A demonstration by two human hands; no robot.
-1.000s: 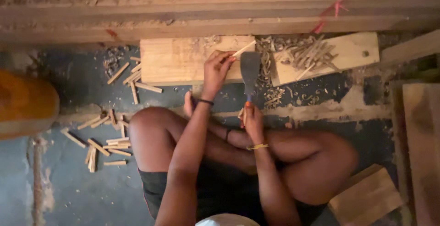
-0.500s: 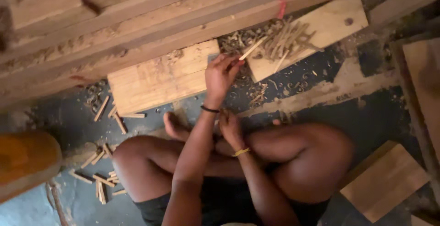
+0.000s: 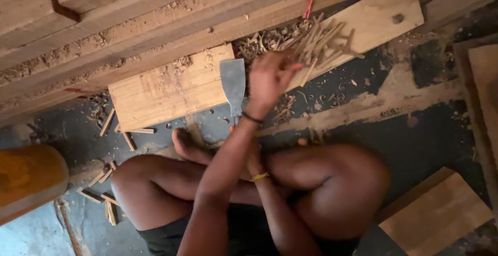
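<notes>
I sit cross-legged on a dark floor. My left hand (image 3: 267, 79), with a black band on the wrist, reaches across to a pile of thin whittled sticks (image 3: 324, 43) on a pale board (image 3: 384, 12), its fingers closed on a stick at the pile's edge. A broad-bladed knife (image 3: 233, 82) points up over a wooden chopping block (image 3: 166, 87). My right hand (image 3: 255, 160), with a yellow wristband, sits at the knife's handle, mostly hidden behind my left forearm.
Dusty stacked planks (image 3: 129, 12) run along the top. An orange rounded object (image 3: 26, 178) sits at the left, with short wood pieces (image 3: 104, 183) scattered beside my knee. Another wooden block (image 3: 436, 214) lies at lower right, boards (image 3: 485, 84) at the right edge.
My left hand carried a thin stick from above the chopping block rightward to the stick pile. The view tilted and moved closer. The knife blade now shows over the block.
</notes>
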